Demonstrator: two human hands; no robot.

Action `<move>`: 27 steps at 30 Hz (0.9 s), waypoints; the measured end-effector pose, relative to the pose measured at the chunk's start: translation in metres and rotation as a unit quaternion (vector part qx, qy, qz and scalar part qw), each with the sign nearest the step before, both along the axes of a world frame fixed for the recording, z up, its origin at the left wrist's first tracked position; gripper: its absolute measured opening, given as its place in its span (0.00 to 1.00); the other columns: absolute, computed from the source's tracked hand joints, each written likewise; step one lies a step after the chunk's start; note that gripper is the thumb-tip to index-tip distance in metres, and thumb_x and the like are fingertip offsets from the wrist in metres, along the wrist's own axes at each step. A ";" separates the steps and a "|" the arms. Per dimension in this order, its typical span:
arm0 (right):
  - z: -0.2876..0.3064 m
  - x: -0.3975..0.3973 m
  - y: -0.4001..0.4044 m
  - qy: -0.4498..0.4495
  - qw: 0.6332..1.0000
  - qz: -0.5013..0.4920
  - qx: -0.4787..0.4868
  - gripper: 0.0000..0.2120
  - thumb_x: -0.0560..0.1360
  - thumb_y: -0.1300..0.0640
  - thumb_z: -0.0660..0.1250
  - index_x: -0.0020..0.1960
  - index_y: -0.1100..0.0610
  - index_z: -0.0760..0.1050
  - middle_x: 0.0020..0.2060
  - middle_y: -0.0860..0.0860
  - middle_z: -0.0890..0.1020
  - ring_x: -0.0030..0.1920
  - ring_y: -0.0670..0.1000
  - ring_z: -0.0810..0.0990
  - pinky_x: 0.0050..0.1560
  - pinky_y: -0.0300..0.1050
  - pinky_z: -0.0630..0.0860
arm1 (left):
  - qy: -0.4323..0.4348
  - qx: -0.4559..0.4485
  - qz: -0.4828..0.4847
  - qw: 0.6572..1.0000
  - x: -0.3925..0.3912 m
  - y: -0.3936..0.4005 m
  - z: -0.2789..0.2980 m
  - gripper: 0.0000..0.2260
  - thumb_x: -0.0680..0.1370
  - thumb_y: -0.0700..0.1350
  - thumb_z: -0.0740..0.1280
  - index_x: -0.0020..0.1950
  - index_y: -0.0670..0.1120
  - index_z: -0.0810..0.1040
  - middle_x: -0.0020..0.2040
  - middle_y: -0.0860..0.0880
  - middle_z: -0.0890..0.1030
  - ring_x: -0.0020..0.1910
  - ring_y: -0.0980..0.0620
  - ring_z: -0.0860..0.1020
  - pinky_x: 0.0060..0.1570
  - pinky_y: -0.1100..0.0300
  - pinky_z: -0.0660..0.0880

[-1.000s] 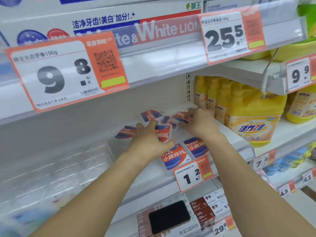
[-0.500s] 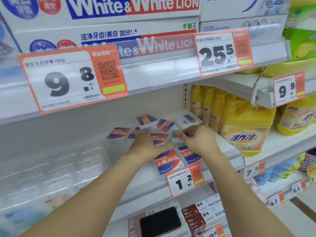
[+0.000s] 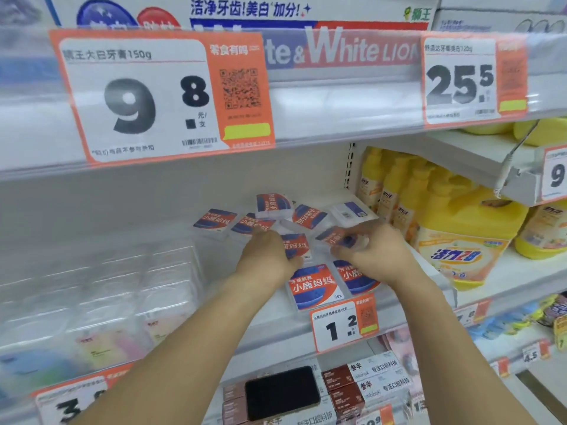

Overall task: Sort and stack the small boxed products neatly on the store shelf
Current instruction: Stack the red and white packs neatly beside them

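Reached into the middle shelf (image 3: pixel 383 305) with both hands. Curled the left hand (image 3: pixel 267 259) over a small red-and-blue box (image 3: pixel 296 245), fingers round its near edge. Pinched a second small box (image 3: pixel 333 237) in the right hand (image 3: pixel 374 256), lifted a little and tilted, blurred by motion so its print could not be read. Lay scattered behind them more of the small boxes (image 3: pixel 214 220), some flat, one propped upright (image 3: pixel 273 205), one turned over to its pale barcode side (image 3: pixel 349 211). Sat flat at the shelf's front edge two boxes side by side, the left one (image 3: pixel 311 286) in full view, the right one (image 3: pixel 356 277) half covered by the right wrist. Stood just below them a price tag (image 3: pixel 343 325). Held clear plastic packs (image 3: pixel 101 302) to the left, contents too hazy to make out. Crowded yellow detergent bottles (image 3: pixel 460 237) on the neighbouring shelf to the right. Rested a dark phone (image 3: pixel 282 391) on brown cartons (image 3: pixel 343 391) on the shelf beneath, partly cut off by the frame's bottom edge.
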State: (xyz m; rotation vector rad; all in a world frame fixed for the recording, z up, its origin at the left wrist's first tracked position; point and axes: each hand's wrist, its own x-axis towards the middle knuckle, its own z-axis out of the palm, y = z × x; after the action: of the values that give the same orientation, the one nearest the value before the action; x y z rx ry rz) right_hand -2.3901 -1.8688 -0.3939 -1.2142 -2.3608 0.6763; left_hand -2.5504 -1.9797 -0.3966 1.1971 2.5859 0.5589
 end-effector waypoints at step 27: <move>-0.004 -0.002 0.001 0.041 0.996 -0.012 -0.079 0.21 0.72 0.44 0.72 0.62 0.49 0.76 0.54 0.49 0.81 0.42 0.46 0.80 0.33 0.36 0.75 | -0.009 0.103 -0.084 0.991 0.015 -0.023 -0.030 0.22 0.80 0.55 0.62 0.74 0.53 0.68 0.73 0.51 0.68 0.68 0.52 0.70 0.63 0.53 0.76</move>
State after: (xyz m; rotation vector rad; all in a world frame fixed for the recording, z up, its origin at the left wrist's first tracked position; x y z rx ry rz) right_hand -2.3918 -1.8677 -0.3977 -1.2537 -2.2570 0.9025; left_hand -2.5354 -2.0031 -0.4266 1.4510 2.4275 0.8109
